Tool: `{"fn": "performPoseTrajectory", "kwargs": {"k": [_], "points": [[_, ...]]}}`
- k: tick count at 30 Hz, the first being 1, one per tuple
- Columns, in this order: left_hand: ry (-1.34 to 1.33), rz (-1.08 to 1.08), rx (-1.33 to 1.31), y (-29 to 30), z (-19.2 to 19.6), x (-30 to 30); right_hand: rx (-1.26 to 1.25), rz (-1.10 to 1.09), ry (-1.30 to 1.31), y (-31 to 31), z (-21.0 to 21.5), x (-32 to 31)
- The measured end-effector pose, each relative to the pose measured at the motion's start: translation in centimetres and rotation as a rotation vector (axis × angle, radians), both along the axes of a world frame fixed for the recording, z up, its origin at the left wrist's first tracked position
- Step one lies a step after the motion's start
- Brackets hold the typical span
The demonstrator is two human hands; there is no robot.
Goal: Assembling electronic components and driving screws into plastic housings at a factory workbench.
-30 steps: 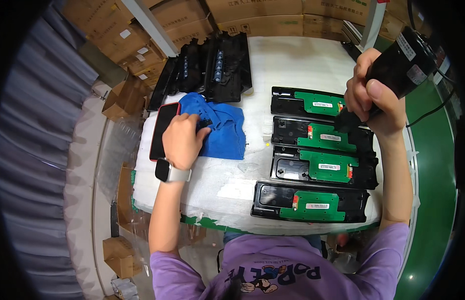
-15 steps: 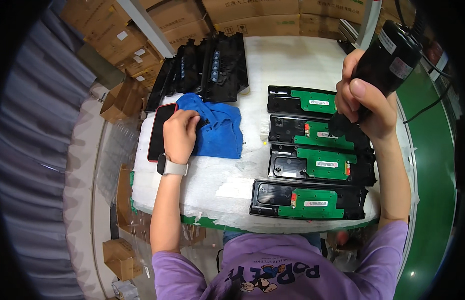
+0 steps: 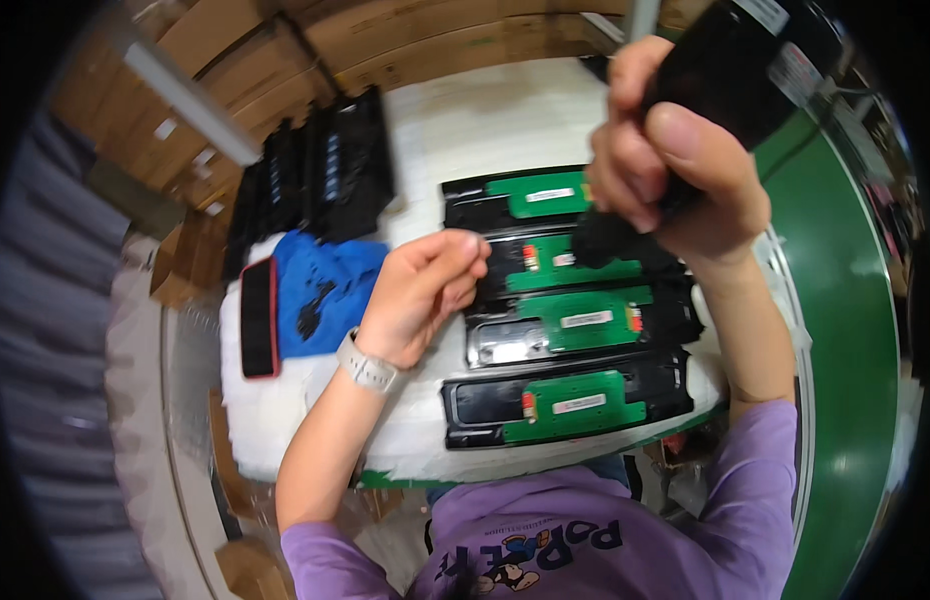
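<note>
The black tool [image 3: 750, 75], probably rigid and heavy, is gripped at its barrel by the right hand [image 3: 685, 170] above the black panels [image 3: 470, 400]. The left hand [image 3: 420, 290] is pinched; any content cannot be told. Fragile-looking circuit boards [image 3: 597, 340] are best spared by rim holds.
</note>
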State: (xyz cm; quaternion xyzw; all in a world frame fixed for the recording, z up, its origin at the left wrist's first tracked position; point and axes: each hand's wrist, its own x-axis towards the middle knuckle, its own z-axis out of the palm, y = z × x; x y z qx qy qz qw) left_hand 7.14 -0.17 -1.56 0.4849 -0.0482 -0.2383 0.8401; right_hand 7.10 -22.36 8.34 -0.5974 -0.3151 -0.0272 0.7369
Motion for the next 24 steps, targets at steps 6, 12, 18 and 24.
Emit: {"fn": "performPoseTrajectory", "kwargs": {"k": [6,12,18,24], "points": [[-0.107,0.055,0.317,-2.2,0.2,-1.9,0.266,-0.001,0.125,0.3,-0.5,0.2],[-0.077,0.049,0.278,-2.0,0.1,-3.3,0.532,0.060,0.126,0.8,-0.7,0.4],[-0.093,0.042,0.263,-2.2,-0.6,-3.5,0.619,0.082,0.143,0.9,-0.9,0.3],[-0.051,0.067,0.183,-2.5,-0.4,-4.0,0.648,0.103,0.162,1.2,-1.2,0.2]]}}
